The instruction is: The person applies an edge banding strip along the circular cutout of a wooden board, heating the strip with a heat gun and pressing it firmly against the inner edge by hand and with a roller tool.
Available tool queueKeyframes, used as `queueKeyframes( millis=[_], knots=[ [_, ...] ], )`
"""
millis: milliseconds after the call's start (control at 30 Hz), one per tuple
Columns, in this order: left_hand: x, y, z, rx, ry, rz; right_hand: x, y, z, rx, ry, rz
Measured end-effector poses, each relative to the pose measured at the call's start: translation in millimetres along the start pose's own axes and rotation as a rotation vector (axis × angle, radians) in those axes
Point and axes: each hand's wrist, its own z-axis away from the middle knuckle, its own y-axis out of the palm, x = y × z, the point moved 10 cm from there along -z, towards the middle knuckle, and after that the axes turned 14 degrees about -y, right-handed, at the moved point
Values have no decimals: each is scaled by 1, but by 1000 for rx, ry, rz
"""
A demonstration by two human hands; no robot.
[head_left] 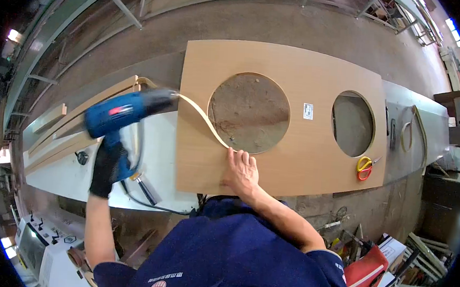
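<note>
My left hand [106, 169], in a black glove, is wrapped around the grip of a blue heat gun [116, 113]. The gun's dark nozzle points right, at a thin, light wood-coloured strip of edge banding [202, 115]. That strip curves from the nozzle down to the lower rim of the larger round hole in a wood-grain panel [302, 172]. There my bare right hand [243, 172] grips the strip against the rim, fingers bent; part of the thumb side is hard to see. Scissors [365, 168] with yellow and red handles lie near the panel's right edge.
The panel has a second, smaller hole and a white label [308, 111]. Under it stands a pale table [156, 133], with wooden strips [77, 114] at left and a loop of banding [407, 135] at right. A black cord [156, 207] runs along the near edge.
</note>
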Motion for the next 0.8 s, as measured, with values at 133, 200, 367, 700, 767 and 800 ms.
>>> queueKeyframes(
  millis=[133, 200, 367, 700, 767, 800],
  knots=[
    [33, 142, -66, 219, -279, -362, -2, -2, 1, 4, 45, -41],
    [60, 181, -93, 313, -300, -500, -4, 7, 2, 13, 60, -20],
    [78, 225, -99, 439, -370, -548, -4, 19, 4, 21, 41, 42],
    [81, 235, -104, 455, -378, -617, -2, 14, 1, 55, 65, -13],
    [85, 234, -106, 469, -406, -621, -2, 21, 0, 55, 56, 4],
    [88, 233, -108, 478, -417, -625, -3, 22, 0, 54, 52, 11]
  ],
)
